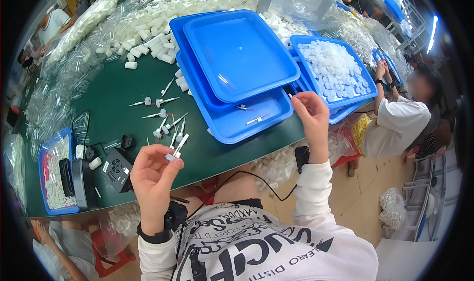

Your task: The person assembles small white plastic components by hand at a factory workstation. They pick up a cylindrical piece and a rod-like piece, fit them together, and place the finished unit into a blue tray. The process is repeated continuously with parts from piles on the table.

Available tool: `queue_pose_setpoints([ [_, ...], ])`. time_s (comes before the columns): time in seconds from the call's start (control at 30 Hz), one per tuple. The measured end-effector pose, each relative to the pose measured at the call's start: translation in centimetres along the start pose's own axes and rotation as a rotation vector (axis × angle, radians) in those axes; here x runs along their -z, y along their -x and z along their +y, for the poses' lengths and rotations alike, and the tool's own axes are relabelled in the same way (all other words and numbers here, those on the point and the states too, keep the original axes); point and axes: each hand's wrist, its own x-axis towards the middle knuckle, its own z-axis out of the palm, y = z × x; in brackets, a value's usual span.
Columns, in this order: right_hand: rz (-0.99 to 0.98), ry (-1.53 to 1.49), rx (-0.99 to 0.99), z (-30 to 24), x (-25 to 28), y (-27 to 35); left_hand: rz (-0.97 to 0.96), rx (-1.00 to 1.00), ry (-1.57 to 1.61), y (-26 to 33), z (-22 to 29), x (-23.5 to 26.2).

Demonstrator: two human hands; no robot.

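Note:
My left hand [157, 175] pinches a small white stick-like part [180, 147] with a pale disc at its base, over the table's front edge. My right hand [311, 114] is closed in a pinch at the right edge of the stacked blue trays [239, 54]; a tiny white tip shows at its fingertips, too small to name. Beyond my left hand, several similar white stick parts with discs [162, 113] lie loose on the green table [113, 96]. A couple more, with thin red wires [257, 118], rest in the lower blue tray [237, 133].
White cylinders [148, 39] heap at the back. Clear tubes [49, 103] pile at the left. A black box [117, 168] stands beside a blue tray of small white pieces [61, 182]. Another tray holds translucent discs [331, 69]. At right sits a person in white [402, 118].

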Motion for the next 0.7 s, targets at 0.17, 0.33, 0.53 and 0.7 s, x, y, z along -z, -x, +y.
queue_pose_setpoints([
  [0.17,-0.006,0.376,0.142,-0.5,-2.9,0.1,0.037,-0.012,-0.014,0.0,0.2,0.4],
  [0.33,-0.023,0.622,0.452,-1.2,-4.9,0.0,0.068,-0.015,-0.032,0.0,0.1,0.9],
  [0.53,-0.17,0.579,0.431,-0.8,-5.9,-0.5,0.248,-0.164,-0.03,-0.2,-0.6,2.4],
  [0.7,-0.112,0.52,0.412,-0.6,-5.6,-1.3,0.425,-0.201,0.009,-0.3,-0.3,2.9],
])
